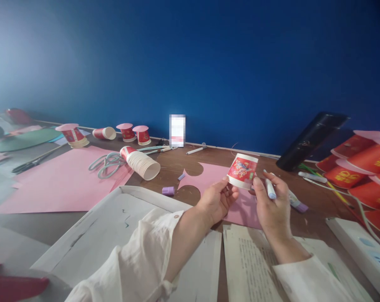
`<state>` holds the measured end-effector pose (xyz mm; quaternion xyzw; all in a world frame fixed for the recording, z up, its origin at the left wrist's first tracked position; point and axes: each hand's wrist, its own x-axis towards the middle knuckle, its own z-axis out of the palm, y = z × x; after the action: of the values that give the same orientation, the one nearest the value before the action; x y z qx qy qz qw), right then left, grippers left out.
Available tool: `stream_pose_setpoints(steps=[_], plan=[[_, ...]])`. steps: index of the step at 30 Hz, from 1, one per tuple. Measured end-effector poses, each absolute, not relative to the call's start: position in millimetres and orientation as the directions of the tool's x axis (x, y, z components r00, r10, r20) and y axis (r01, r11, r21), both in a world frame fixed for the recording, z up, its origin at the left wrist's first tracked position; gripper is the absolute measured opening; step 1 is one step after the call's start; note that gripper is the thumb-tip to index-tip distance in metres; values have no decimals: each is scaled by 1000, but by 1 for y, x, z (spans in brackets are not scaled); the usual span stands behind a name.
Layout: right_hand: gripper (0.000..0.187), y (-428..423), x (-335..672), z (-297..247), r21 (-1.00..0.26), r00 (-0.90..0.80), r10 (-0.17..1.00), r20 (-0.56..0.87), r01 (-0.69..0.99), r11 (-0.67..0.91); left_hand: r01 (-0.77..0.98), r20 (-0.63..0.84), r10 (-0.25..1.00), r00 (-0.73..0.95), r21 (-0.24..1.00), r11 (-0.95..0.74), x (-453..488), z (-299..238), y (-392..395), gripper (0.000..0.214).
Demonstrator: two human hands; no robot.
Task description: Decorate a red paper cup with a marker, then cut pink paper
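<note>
A red paper cup (241, 169) with a printed picture and white bands is held up, tilted, over a cut pink sheet. My left hand (215, 202) pinches its lower left edge between thumb and fingertips, the other fingers curled. From the other side, my right hand (273, 209) grips the cup's right edge, with thumb in front. A white pen with a light blue end (270, 188) is also tucked between my right fingers. Beneath the cup, the pink sheet (215, 174) has rounded cut-outs. A tube with a purple cap (298, 203) lies partly hidden behind my right hand.
Stacked cups (144, 165) lie beside a grey-green cord (106, 165). Pink-topped cups (142, 135) stand near the blue wall. Red cups (370, 167) are piled at right by a black cylinder (309, 140). A white box lid (120, 218), printed papers (249, 264) and a power strip (362, 247) lie nearer.
</note>
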<state>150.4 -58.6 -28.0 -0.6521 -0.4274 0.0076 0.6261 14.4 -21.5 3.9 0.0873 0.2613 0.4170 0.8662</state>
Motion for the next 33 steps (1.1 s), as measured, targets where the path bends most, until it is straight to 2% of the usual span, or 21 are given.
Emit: stream_pose_setpoints(steps=[4,7,15,18,24,29,33], plan=[[46,-60,148,-24,-829,651,561,511,545,123,-673,-390,764,514,369,641,14,4,-21,19],[50,-61,148,-23,-870,687,577,442,486,88,-663,-392,760,519,378,647,13,4,-20,21],[62,-58,150,-26,-977,696,690,199,89,192,-593,-393,731,558,428,682,13,3,-19,24],[58,-57,148,-24,-977,674,724,145,-19,213,-574,-381,721,579,438,693,13,3,-20,24],[55,-56,147,-22,-955,598,787,152,-116,273,-549,-391,711,584,455,701,14,-2,-19,19],[34,-52,145,-19,-931,546,824,148,-204,302,-557,-331,724,606,473,683,15,-9,-20,20],[30,-51,148,-20,-925,523,844,120,-249,286,-537,-298,716,631,498,681,14,-9,-22,20]])
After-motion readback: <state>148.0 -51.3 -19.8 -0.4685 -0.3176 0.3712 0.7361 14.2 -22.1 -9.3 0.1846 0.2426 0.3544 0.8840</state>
